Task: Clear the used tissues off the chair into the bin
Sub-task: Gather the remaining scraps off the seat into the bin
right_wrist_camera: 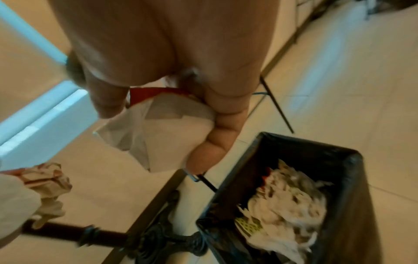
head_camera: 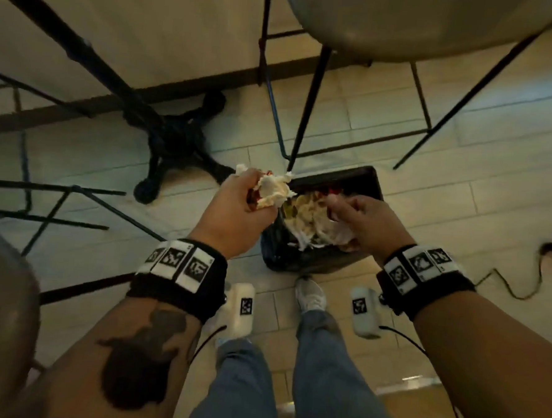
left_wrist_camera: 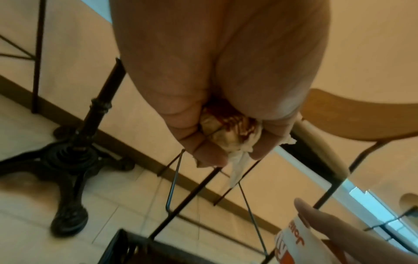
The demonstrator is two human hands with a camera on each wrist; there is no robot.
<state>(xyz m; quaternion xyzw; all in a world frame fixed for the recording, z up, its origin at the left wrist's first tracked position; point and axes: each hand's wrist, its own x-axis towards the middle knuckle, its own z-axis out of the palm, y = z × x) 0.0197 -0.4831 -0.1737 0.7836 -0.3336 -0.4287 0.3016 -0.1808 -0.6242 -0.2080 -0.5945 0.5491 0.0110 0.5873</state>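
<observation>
My left hand (head_camera: 256,194) grips a crumpled wad of stained tissues (head_camera: 274,189) just left of the black bin (head_camera: 368,179), level with its rim. In the left wrist view the fingers (left_wrist_camera: 203,153) curl tightly round the tissues (left_wrist_camera: 228,132). My right hand (head_camera: 336,206) hovers over the bin's opening and pinches a white paper wrapper (right_wrist_camera: 162,128) with a red edge. The bin (right_wrist_camera: 339,160) stands on the floor, lined in black and nearly full of white tissues (right_wrist_camera: 287,201).
A grey chair seat (head_camera: 409,23) on thin black legs stands just behind the bin. Another seat (head_camera: 1,289) is at my lower left. A black cast-iron table base (head_camera: 175,138) sits left of the bin. A cable (head_camera: 522,282) trails on the tiles at right.
</observation>
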